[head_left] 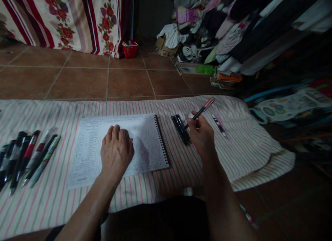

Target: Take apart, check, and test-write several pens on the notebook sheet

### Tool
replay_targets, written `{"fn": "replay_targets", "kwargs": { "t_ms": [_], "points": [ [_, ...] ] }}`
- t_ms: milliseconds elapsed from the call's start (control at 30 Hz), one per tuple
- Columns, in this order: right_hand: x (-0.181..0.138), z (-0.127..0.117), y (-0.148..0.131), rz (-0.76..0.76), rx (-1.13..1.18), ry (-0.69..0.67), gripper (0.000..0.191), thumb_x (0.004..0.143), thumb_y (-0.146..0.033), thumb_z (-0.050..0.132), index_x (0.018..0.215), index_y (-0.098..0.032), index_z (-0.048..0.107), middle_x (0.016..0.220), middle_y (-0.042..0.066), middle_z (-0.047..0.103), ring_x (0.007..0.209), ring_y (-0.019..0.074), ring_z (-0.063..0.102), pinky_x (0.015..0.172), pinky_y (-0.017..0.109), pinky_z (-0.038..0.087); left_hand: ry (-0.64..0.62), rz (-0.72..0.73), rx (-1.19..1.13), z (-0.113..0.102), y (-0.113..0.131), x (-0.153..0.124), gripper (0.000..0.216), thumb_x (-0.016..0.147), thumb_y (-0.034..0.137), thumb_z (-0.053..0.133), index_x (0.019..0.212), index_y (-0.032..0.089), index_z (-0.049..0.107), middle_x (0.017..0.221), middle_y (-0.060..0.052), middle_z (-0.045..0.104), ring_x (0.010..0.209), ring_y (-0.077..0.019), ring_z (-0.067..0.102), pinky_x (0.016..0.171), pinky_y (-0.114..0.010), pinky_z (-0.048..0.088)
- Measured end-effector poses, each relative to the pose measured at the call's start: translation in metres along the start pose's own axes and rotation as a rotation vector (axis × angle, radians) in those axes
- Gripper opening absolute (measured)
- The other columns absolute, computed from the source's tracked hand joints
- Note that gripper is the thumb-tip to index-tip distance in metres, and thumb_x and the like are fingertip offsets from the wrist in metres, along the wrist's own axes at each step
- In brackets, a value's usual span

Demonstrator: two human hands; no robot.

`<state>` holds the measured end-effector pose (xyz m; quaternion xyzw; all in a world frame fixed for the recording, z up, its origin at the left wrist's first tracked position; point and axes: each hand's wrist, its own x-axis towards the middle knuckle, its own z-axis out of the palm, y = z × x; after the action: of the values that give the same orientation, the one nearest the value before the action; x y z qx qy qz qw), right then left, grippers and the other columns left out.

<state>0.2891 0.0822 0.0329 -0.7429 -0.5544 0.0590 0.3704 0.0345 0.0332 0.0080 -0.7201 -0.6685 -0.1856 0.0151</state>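
Note:
My left hand (116,149) lies palm down on a spiral notebook (145,130), its fingers resting on the paper. The sheet under it carries printed text and a table along its left side. Between thumb and fingers, my right hand (203,132) grips a dark pen (199,113) with a reddish-brown end pointing up and away. The pen's lower end is just over a small group of black pens (181,129) to the right of the notebook. A pink pen (224,127) and a black-and-white one lie side by side farther right.
Several pens (27,154) lie in a row at the left on the striped cloth (186,178). Beyond its far edge is a tiled floor (124,80) with a red basket (129,49). Piled clothes (193,37) and a cluttered rack stand at the back right.

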Motion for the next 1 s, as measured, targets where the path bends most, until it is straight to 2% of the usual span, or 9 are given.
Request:
{"fn": "replay_targets", "kwargs": {
  "t_ms": [233, 367, 467, 700, 1000],
  "points": [
    [-0.001, 0.002, 0.001, -0.009, 0.039, -0.027, 0.043, 0.078, -0.041, 0.048, 0.109, -0.016, 0.063, 0.075, 0.007, 0.065, 0.069, 0.0206, 0.060, 0.068, 0.034, 0.045, 0.057, 0.047, -0.055, 0.005, 0.003, 0.000, 0.024, 0.085, 0.026, 0.044, 0.102, 0.013, 0.058, 0.121, -0.019, 0.057, 0.122, -0.0349, 0.046, 0.092, -0.051, 0.045],
    [0.000, -0.003, 0.005, 0.020, -0.011, -0.015, 0.042, 0.077, -0.043, 0.050, 0.107, -0.017, 0.065, 0.072, 0.006, 0.065, 0.068, 0.0208, 0.059, 0.069, 0.034, 0.044, 0.046, 0.120, -0.125, 0.011, 0.007, 0.000, 0.023, 0.088, 0.021, 0.041, 0.100, 0.013, 0.059, 0.112, -0.016, 0.062, 0.122, -0.0295, 0.047, 0.101, -0.050, 0.040],
    [0.001, -0.007, 0.013, 0.020, -0.094, -0.058, 0.037, 0.076, -0.042, 0.052, 0.101, -0.018, 0.067, 0.068, 0.005, 0.063, 0.065, 0.0205, 0.058, 0.066, 0.033, 0.042, 0.031, 0.152, -0.157, 0.016, 0.011, 0.001, 0.023, 0.088, 0.019, 0.040, 0.099, 0.012, 0.059, 0.108, -0.015, 0.064, 0.122, -0.0273, 0.047, 0.106, -0.049, 0.035],
    [0.002, -0.009, 0.036, -0.036, -0.255, -0.123, 0.032, 0.077, -0.032, 0.054, 0.102, -0.018, 0.067, 0.074, 0.007, 0.066, 0.071, 0.0227, 0.060, 0.067, 0.033, 0.042, 0.049, 0.203, -0.157, 0.021, 0.011, 0.000, 0.026, 0.087, 0.019, 0.039, 0.103, 0.011, 0.058, 0.112, -0.017, 0.061, 0.121, -0.0269, 0.047, 0.107, -0.049, 0.034],
    [-0.003, -0.010, 0.036, -0.009, -0.394, -0.305, 0.027, 0.082, -0.031, 0.053, 0.100, -0.019, 0.069, 0.085, 0.008, 0.071, 0.079, 0.0218, 0.064, 0.067, 0.030, 0.042, 0.133, 0.205, -0.191, 0.026, 0.011, -0.001, 0.022, 0.086, 0.019, 0.044, 0.102, 0.012, 0.057, 0.114, -0.017, 0.058, 0.123, -0.0335, 0.043, 0.100, -0.053, 0.042]
  ]
}}
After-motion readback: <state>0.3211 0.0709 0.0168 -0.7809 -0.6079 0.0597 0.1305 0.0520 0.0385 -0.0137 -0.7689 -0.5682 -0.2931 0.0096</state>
